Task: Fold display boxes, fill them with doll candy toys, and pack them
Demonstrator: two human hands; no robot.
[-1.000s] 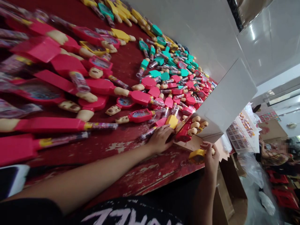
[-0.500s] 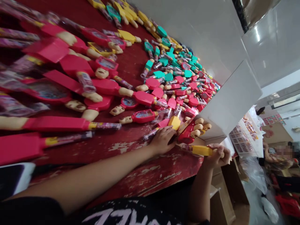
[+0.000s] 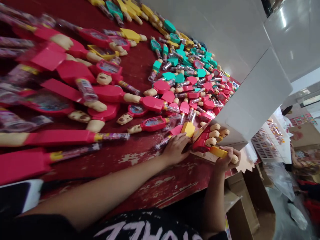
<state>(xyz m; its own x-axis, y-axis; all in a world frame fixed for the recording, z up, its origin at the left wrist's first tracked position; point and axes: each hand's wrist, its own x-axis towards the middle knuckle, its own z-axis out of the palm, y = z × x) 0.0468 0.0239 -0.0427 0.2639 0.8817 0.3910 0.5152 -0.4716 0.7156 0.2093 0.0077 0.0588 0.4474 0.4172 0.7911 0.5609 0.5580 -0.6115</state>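
Right hand: fingers clenched round a yellow plastic toy handle, its beige paw-shaped end showing past the grip. The held piece sits just off the table's near corner, beside a red toy body and a cluster of beige paws.

Left hand: fingers spread and released, grasping nothing that shows, the fingertips lying against a clear candy tube and close to a yellow toy handle.

Around both hands: a dense heap of red and teal toy pieces, with paws and tubes mixed in. Farther left lie larger, blurred red paddle-shaped toys, set well apart.

State of the lot: many pieces already carry a candy tube at one end, while others in the heap lie loose — how many remain unfitted cannot be told.

Surroundings: a red-painted wooden table, its paint flaking; a white board along its far side; a white plastic crate; a cardboard box; a co-worker's arm at the right edge.
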